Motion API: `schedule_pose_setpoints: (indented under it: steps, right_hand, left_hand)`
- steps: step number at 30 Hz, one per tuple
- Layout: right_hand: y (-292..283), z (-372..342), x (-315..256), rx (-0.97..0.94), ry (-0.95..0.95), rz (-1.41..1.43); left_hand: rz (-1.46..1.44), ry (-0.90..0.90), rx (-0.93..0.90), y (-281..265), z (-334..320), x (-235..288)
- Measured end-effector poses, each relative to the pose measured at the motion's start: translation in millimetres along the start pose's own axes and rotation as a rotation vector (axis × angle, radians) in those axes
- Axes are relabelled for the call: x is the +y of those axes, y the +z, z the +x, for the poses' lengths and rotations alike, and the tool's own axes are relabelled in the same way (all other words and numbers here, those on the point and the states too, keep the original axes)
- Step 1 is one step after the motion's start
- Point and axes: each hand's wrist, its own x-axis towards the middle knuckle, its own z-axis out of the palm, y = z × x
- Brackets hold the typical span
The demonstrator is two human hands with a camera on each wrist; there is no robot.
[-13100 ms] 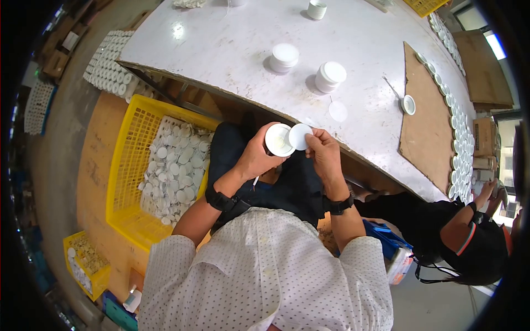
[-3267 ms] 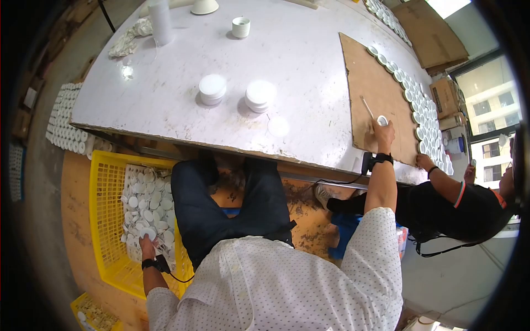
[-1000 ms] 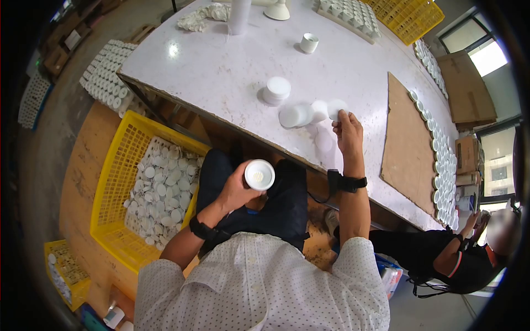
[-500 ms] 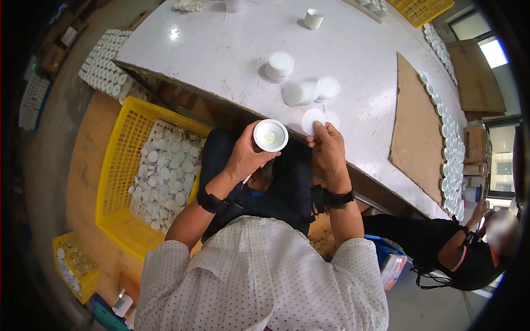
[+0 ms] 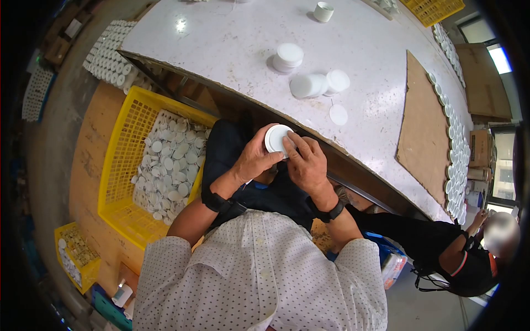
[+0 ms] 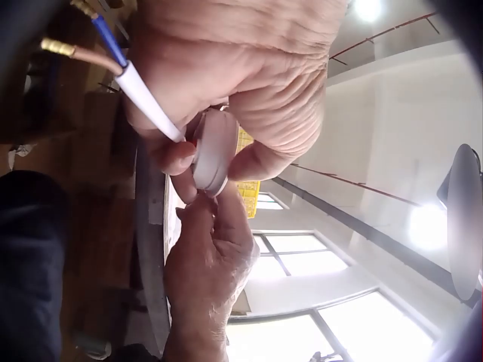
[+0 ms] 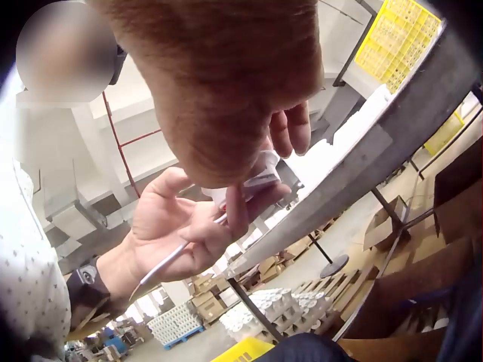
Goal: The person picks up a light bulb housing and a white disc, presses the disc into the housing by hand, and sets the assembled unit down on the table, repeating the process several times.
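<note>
Left hand [image 5: 251, 157] clamped round the side of a white round fitting [image 6: 215, 147]; its fingers and thumb are on opposite sides. Right hand [image 5: 309, 165] has bent fingers laid on a white disc [image 5: 276, 137] that covers the fitting's face; the thumb is hidden, so cannot tell whether this grip closes. Fitting and disc sit over the wearer's lap, just off the near edge of the worktop [image 5: 221, 47]. White cable [image 6: 149, 99] extends beside the left hand, ending in one blue and one brown wire.

On the worktop, close to the near edge: one loose flat disc [image 5: 338, 115]. Farther in, a slumped stack of discs [image 5: 308, 86] touches a second stack [image 5: 338, 81]; an upright stack [image 5: 289, 57] stands apart, toward the left. White cup-like piece [image 5: 323, 11] farther from the near edge.

Right part of the worktop: brown cardboard sheet [image 5: 428, 132], rows of white round pieces [image 5: 455, 160] along its outer side.

Below the left corner, a yellow basket [image 5: 118, 165] holds heaped white parts [image 5: 171, 160]. Person in black [image 5: 414, 231] beside the right end of the near edge.
</note>
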Motion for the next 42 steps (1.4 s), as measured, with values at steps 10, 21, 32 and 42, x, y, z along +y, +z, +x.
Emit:
schedule_pose_setpoints:
  steps: [10, 21, 32, 42]
  right_hand:
    - [7, -3, -2, 0.031, -0.056, -0.048]
    - [12, -15, 0, 0.153, -0.139, -0.026]
    - [-14, -6, 18, 0.116, 0.106, 0.038]
    - [-140, -86, 239, 0.307, 0.645, -0.689]
  left_hand:
    - [0.057, -0.096, 0.11, 2, -1, 2]
    - [0.225, 0.095, 0.166, 9, -6, -7]
    - [0.082, -0.067, 0.677, -87, -19, -33]
    - [0.269, -0.413, 1.163, -298, -169, -129]
